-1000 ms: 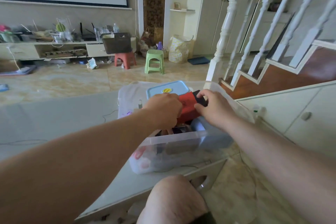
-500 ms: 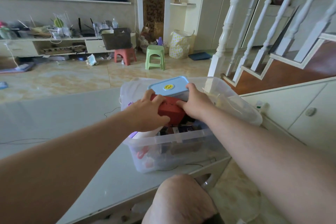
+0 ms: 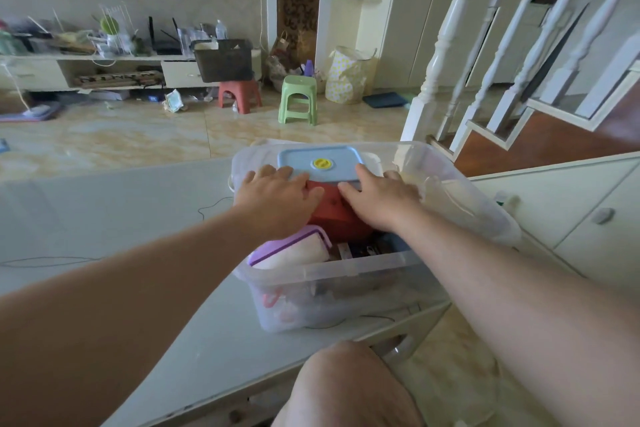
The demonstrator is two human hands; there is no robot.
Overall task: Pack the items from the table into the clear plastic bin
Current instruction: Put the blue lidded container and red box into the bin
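Head view: my left hand [image 3: 277,199] & right hand [image 3: 379,199] lay flat, unclenched, pressing the red item [image 3: 332,213] down inside the clear plastic bin [image 3: 346,270], blue-lidded container [image 3: 320,163] at 12 o'clock; next prob. needs firmer seating, w/o cracking anything.

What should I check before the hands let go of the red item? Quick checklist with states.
1. Red item inside the clear bin: ok.
2. Left hand and right hand flat on it, no closed grip: ok.
3. Blue lidded container seated behind it, level: ok.
4. Purple-rimmed container below the bin rim: not ok, it pokes above the near edge.
5. Bin fully on the table: cannot tell; it sits at the table corner.
6. Table free of unpacked items: only a thin cord visible.
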